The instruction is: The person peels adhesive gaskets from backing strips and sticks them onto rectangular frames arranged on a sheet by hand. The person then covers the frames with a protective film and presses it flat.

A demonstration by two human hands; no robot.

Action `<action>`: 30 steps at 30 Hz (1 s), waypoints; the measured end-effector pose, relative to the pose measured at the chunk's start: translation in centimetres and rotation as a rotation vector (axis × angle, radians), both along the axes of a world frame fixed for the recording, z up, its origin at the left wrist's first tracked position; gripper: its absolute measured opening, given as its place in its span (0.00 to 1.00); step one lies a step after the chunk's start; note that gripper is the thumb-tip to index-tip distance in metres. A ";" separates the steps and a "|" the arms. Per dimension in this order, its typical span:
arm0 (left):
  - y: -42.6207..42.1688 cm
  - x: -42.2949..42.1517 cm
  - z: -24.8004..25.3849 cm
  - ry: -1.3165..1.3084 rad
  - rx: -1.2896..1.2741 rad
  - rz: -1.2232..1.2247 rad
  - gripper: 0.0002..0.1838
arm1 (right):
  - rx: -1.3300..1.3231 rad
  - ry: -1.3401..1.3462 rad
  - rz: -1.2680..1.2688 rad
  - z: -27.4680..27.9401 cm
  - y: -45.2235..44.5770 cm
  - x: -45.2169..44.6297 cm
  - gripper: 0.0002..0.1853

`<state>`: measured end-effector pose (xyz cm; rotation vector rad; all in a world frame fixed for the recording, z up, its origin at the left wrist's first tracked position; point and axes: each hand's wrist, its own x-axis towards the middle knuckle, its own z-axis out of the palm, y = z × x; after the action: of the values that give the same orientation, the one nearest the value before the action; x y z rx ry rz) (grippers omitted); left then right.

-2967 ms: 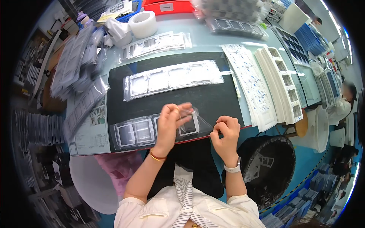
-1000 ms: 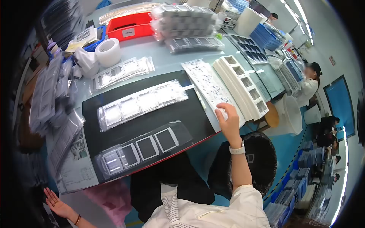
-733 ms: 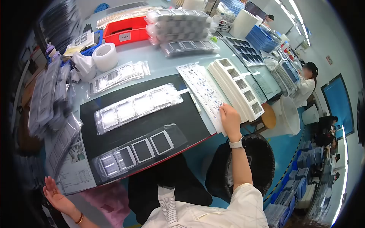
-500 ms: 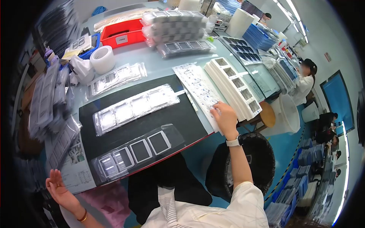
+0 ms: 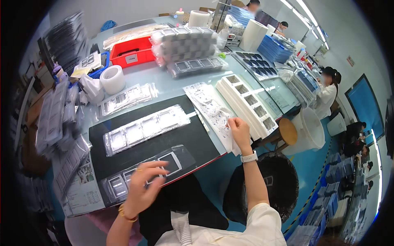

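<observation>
Right hand (image 5: 239,130): pinching narrowly near the close end of the printed sheet (image 5: 205,98) – the nearer hand.
Left hand (image 5: 141,184): spreading wide above the frame strip (image 5: 177,162), contact being hard to tell.
Printed sheet: stretching away and leftward from the right fingertips.
Frame strip: lying lengthwise along the bench's (image 5: 141,74) near edge.

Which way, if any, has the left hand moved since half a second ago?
Yes, rightward: the left hand has gone from left of the black mat to its near edge, overlapping it in the view.
</observation>
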<state>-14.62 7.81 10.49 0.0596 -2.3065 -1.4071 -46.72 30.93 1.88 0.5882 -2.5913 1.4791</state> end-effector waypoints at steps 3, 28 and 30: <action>3.4 -5.2 -1.4 0.022 -0.183 -0.171 0.13 | -0.045 -0.087 0.029 0.4 0.3 -0.4 0.19; 7.4 -21.6 -8.4 -0.074 -0.164 -0.278 0.25 | -0.393 0.002 0.618 10.7 12.4 8.8 0.06; 7.0 -20.6 -7.5 -0.384 0.765 -0.564 0.34 | -0.135 0.157 0.924 12.0 11.4 8.8 0.05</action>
<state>-35.21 14.79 3.04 -0.1114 -1.9785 -2.7117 -37.92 42.36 13.83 1.9544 -2.1286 1.6574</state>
